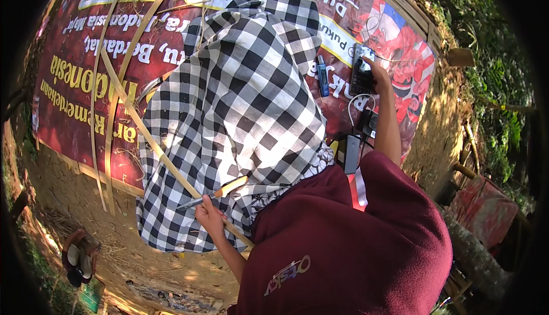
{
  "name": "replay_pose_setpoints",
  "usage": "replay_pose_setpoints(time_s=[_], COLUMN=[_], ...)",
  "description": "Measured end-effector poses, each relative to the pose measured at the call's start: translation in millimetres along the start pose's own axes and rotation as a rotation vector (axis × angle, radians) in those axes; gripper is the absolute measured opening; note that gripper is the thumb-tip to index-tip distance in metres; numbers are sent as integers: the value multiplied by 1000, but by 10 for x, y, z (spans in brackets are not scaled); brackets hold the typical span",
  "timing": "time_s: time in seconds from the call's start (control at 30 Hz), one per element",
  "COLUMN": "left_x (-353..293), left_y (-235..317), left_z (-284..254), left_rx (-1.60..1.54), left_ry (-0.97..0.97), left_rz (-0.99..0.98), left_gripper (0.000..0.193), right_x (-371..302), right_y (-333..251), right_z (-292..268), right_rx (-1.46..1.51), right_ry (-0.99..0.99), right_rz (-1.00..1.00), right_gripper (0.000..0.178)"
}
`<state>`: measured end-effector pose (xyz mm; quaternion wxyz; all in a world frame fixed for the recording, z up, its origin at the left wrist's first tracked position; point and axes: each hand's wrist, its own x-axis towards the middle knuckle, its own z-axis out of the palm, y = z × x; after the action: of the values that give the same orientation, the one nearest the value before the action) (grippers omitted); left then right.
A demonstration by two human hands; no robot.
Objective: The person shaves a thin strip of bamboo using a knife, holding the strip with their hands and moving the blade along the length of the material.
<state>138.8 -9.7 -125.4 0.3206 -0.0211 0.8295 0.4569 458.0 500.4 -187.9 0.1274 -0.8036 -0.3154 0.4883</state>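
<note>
My left hand (212, 219) is closed around a long bamboo strip (147, 135) that slants across my lap. The same hand also pins a knife with a grey blade (190, 203) and pale wooden handle (233, 186) against the strip. Over my legs spreads a black-and-white checked cloth (240, 103). At the right, my right hand (377, 76) reaches to a dark phone (361, 77) lying on the printed maroon banner (123, 29); a finger is stretched out onto its screen. Beside the phone lies a blue tube-shaped item (323, 77).
Near my right hip sit a grey box-shaped device (350, 153) and a white cable (351, 109). Thin bamboo strips (108, 149) cross the banner on the left. Another person (80, 256) is at the lower left. A log (477, 252) lies at the lower right.
</note>
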Motion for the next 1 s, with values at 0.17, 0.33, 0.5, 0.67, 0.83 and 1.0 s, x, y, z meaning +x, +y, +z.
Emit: replay_pose_setpoints(time_s=[0.17,0.33,0.5,0.67,0.83,1.0], left_x=[-2,-3,-7,-8,-10,-6], left_y=[14,18,17,21,22,17], left_z=[5,7,4,8,10,7], left_rx=[11,12,24,8,5,-6], left_ry=[-2,7,-1,-7,7,5], left_rz=[-14,-34,-1,7,-16,-12], left_gripper=[40,40,40,40,40,40], right_x=[-11,-16,96,273,261,108], right_y=[-15,-6,49,186,334,357], right_z=[5,-37,-82,-169,-305,-358], right_rx=[-29,-20,-89,-122,-152,-120], right_ry=[33,1,-13,-38,-172,-322], right_rz=[-9,-36,6,-87,-220,-348], right_gripper=[58,74,84,78,60,60])
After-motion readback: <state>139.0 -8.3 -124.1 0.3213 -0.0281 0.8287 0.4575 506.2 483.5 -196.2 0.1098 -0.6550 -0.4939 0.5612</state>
